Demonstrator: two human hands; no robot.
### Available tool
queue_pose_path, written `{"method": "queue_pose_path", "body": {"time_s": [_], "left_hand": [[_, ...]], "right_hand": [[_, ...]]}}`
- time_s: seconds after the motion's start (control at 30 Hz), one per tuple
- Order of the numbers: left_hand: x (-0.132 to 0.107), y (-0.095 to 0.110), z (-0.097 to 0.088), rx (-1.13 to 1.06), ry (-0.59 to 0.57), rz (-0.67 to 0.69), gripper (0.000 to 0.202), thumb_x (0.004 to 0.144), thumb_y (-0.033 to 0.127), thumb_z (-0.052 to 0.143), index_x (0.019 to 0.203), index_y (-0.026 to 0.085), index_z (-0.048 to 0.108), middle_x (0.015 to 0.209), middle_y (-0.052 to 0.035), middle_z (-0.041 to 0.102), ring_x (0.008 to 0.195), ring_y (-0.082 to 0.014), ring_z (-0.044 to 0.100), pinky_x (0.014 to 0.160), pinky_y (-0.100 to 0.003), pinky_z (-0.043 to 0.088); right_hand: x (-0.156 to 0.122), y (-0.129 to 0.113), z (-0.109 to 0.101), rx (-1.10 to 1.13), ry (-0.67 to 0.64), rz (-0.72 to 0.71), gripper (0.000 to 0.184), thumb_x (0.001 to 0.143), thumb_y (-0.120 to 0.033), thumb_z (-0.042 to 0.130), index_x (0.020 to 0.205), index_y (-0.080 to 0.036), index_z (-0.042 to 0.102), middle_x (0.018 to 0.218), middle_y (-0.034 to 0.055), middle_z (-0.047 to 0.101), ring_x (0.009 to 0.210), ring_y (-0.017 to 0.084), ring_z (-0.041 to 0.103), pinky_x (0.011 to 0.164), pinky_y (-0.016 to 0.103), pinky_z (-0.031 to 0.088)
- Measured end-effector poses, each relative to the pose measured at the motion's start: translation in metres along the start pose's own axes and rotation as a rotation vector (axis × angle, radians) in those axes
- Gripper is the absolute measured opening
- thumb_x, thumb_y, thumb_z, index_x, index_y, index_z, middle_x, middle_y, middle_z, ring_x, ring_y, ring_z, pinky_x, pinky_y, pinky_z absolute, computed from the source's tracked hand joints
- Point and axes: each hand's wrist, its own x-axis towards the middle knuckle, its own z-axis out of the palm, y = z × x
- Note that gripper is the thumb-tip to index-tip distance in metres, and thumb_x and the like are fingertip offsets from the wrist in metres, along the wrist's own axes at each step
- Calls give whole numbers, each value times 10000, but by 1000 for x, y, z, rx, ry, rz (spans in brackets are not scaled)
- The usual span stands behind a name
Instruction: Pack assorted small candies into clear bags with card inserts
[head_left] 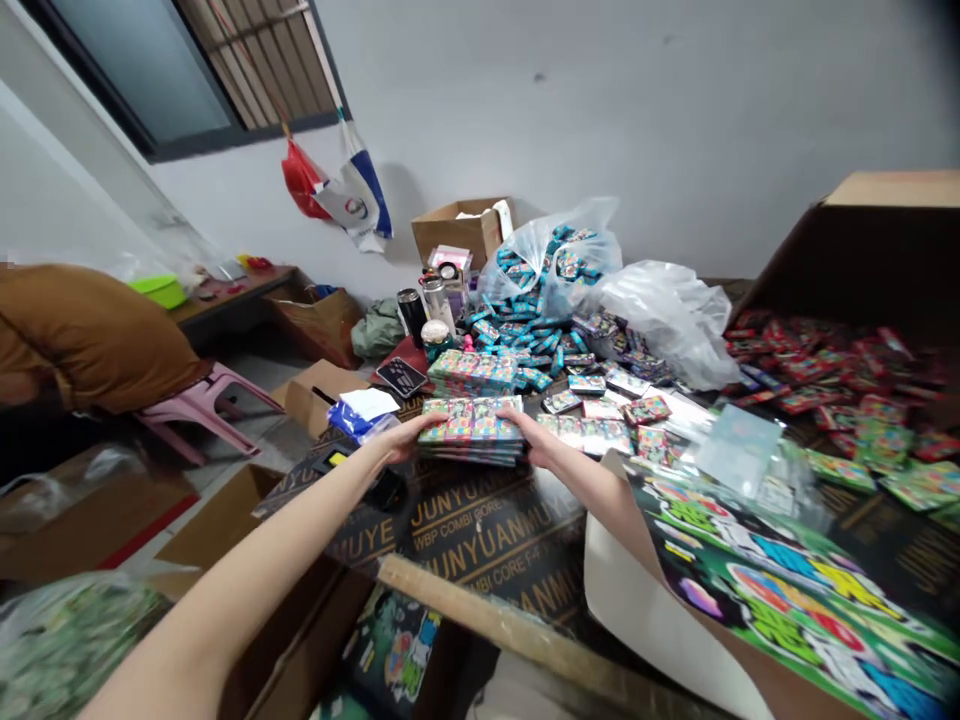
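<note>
Both my arms reach forward over a dark printed board. My left hand and my right hand clasp the two ends of a flat stack of colourful card packs that rests on the board. The fingers of each hand curl round the stack's edges. Just behind it lies a second, similar stack of packs. Loose packs are scattered to the right of my right hand.
A heap of blue packs and clear plastic bags lie behind. A large cardboard box with red packs stands right. Printed sheets lie at front right. Flasks, cartons, a pink stool are at left.
</note>
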Motion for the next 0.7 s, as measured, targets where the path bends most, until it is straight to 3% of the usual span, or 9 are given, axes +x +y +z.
{"method": "queue_pose_path", "body": {"time_s": [0.1,0.17,0.27,0.33,0.43,0.5,0.57,0.7], "left_hand": [[-28,-23,14,-103,-14,38,517,625,405,659,1050,126,571,968,-115,674,830,-227,649,760,-320,506],[-47,-42,22,-169,8,123,720,609,326,699,1252,173,414,1150,-102,598,956,-227,614,837,-337,481],[-69,-74,31,-197,16,317,1078,541,236,769,1392,239,108,1350,-105,416,1171,-258,468,975,-382,379],[-76,-93,34,-107,-14,429,1198,507,239,795,1402,241,-3,1406,-121,316,1249,-281,364,1034,-408,296],[-80,-111,36,147,-6,553,1246,493,306,804,1400,236,-49,1442,-137,194,1300,-306,256,1069,-446,203],[-81,-116,37,339,33,627,1269,482,360,803,1397,234,-67,1448,-139,126,1325,-317,173,1080,-472,140],[-82,-119,38,522,40,677,1316,450,417,804,1394,229,-94,1453,-148,63,1337,-340,78,1077,-510,86],[-82,-123,47,714,-74,680,1372,422,479,793,1381,226,-156,1466,-164,-15,1332,-371,-20,1053,-562,45]], "right_hand": [[-30,10,-5,-8,-24,-12,555,600,-429,669,1077,-198,506,1035,78,604,847,206,609,698,324,501],[-51,15,-13,-119,-45,-139,791,526,-395,734,1225,-226,404,1216,87,499,1039,230,536,819,340,468],[-77,18,-29,-538,-142,-395,1155,389,-422,800,1365,-227,215,1374,122,288,1250,286,316,988,403,327],[-89,19,-38,-871,-218,-446,1270,327,-489,803,1393,-222,165,1383,154,233,1276,347,234,1023,478,228],[-97,18,-38,-1258,-211,-512,1276,296,-633,747,1388,-258,204,1392,177,192,1279,439,127,998,597,67],[-98,17,-29,-1400,-190,-602,1268,305,-698,700,1389,-285,189,1418,170,144,1279,463,67,971,625,-2],[-98,17,-16,-1472,-232,-668,1247,355,-721,669,1398,-292,137,1414,169,162,1268,451,114,966,616,11],[-99,24,4,-1551,-295,-706,1197,425,-698,657,1405,-276,115,1253,170,376,1104,378,358,939,570,137]]}}
